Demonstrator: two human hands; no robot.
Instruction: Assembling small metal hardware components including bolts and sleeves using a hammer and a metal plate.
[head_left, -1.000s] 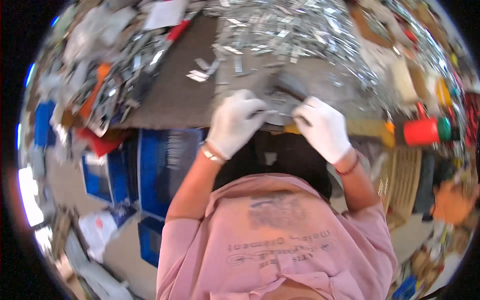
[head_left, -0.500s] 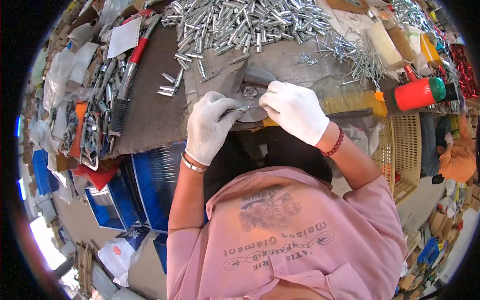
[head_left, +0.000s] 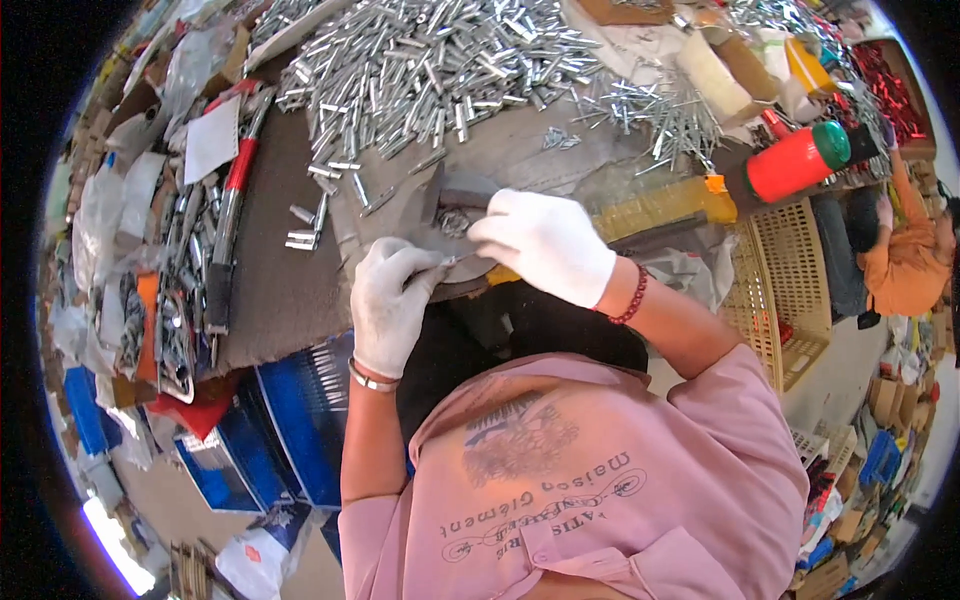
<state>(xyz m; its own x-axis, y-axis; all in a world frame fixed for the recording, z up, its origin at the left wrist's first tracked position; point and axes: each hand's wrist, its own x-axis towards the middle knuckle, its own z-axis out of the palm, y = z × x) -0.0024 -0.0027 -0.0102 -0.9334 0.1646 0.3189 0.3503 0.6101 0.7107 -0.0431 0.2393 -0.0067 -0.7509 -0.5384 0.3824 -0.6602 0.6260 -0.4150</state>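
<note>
My left hand point(head_left: 388, 305), in a white glove, is closed in a pinch on a small silvery metal part point(head_left: 450, 262) at the bench's front edge. From the right, my white-gloved right hand point(head_left: 550, 245) pinches a thin metal pin point(head_left: 468, 256) in line with that part; whether the two touch is blurred. Just beyond the fingers lies a small heap of tiny metal pieces point(head_left: 455, 222), beside a dark metal block point(head_left: 470, 188). A few loose metal tubes point(head_left: 308, 225) lie beyond my left hand.
A large pile of silvery tubes point(head_left: 420, 75) covers the bench's far side, with long thin pins point(head_left: 670, 120) to its right. A red bottle with a green cap point(head_left: 795, 162) lies at the right. Blue crates point(head_left: 300, 420) stand below left, a yellow basket point(head_left: 785, 290) below right.
The view has shifted, so the bench appears further left. Both hands remain pinched together over the same spot, with my left hand tilted slightly lower and a little further from the right.
</note>
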